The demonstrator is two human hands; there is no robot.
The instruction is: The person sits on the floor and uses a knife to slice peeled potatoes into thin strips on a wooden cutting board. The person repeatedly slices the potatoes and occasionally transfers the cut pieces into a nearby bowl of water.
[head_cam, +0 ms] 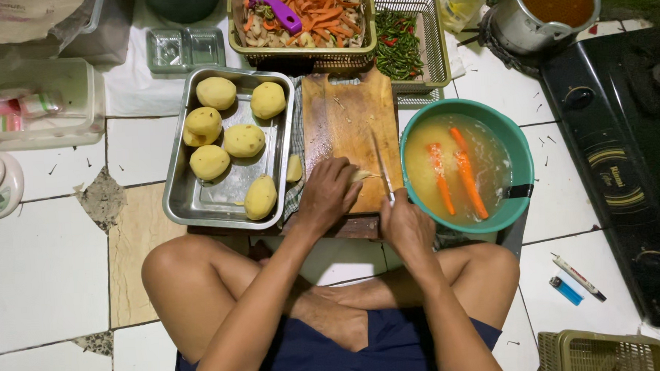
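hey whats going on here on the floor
A person sits cross-legged on the tiled floor, cutting a peeled potato piece on a wooden cutting board. The left hand pins it down; the right hand holds a knife. Whole peeled potatoes lie in a metal tray, and carrots soak in a green basin.

This is a home kitchen where someone sits on the white tiled floor (pixel 44 272), because there is a gas stove (pixel 629 157), a cooking pot (pixel 545 9), a wooden cutting board (pixel 346 122), a metal tray (pixel 197 202) of peeled potatoes (pixel 243 140) and baskets of cut vegetables (pixel 308 19).
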